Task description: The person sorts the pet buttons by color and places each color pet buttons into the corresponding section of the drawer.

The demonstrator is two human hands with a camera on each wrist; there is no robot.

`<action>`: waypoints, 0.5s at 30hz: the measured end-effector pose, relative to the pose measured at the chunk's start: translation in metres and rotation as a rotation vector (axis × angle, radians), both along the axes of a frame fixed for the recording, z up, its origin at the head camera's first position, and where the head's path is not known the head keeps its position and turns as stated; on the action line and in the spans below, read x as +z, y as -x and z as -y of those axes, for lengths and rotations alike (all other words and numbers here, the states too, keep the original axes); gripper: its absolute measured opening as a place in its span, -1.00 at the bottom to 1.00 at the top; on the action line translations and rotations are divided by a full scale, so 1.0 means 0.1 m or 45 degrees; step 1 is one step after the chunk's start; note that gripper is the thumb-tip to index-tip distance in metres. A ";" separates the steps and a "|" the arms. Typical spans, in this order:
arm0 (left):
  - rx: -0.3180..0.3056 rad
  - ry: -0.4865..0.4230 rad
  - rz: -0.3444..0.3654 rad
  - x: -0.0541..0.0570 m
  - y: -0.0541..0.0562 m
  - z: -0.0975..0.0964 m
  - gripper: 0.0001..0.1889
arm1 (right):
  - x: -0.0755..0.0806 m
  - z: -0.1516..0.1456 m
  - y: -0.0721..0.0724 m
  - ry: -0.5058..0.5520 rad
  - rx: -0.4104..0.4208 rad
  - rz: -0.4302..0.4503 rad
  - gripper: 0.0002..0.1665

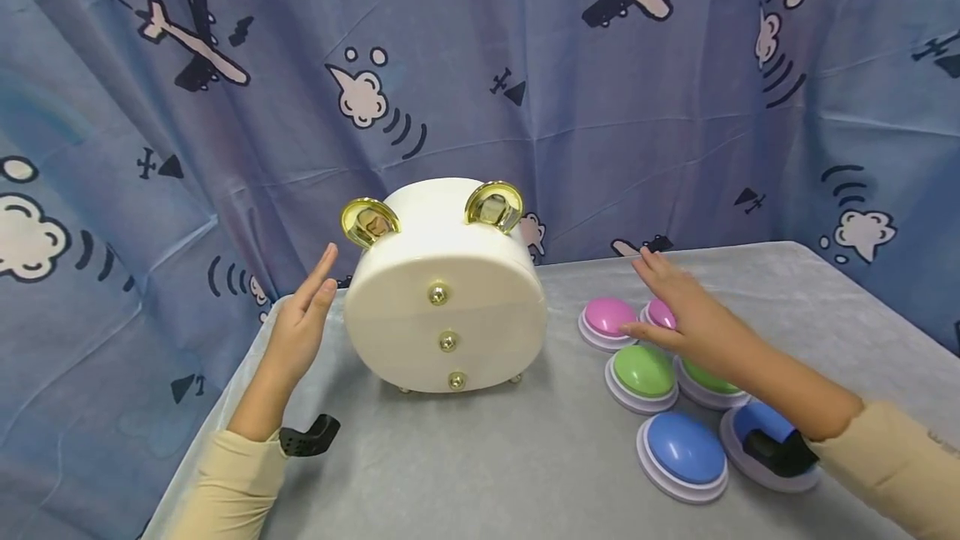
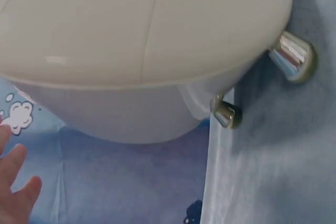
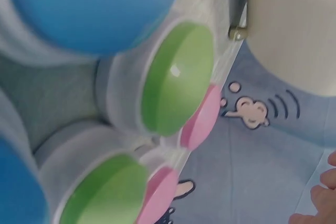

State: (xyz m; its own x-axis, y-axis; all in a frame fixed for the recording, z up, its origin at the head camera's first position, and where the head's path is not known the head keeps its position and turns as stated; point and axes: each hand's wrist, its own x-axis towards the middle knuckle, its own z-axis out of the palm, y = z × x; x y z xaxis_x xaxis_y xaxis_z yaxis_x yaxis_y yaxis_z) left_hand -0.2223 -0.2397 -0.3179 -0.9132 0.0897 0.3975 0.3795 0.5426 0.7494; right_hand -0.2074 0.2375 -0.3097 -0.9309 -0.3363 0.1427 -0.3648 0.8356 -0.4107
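A white rounded drawer box [image 1: 420,327] with gold knobs down its front and two gold ear-shaped pieces [image 1: 370,222] on top stands upright on the table. My left hand [image 1: 292,340] is held just left of the box, fingers straight, holding nothing. Over on the right, my right hand [image 1: 686,311] hovers above two pink, two green and two blue dome buttons on white bases, its fingers extended and nothing in its grasp. It partly covers the farther pink button [image 1: 660,313]. Gold feet [image 2: 294,59] show under the box in the left wrist view.
The table has a grey cloth cover [image 1: 450,465]. A blue curtain [image 1: 450,65] printed with airplanes and clouds hangs right behind its far edge. The nearer blue button [image 1: 686,447] and green button [image 1: 643,371] stand right of the box. Black straps with cameras [image 1: 311,436] sit on both wrists.
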 end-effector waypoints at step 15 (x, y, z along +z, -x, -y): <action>-0.048 -0.076 -0.051 0.00 -0.06 -0.10 -0.50 | 0.10 0.38 -0.29 0.045 0.067 -0.014 0.16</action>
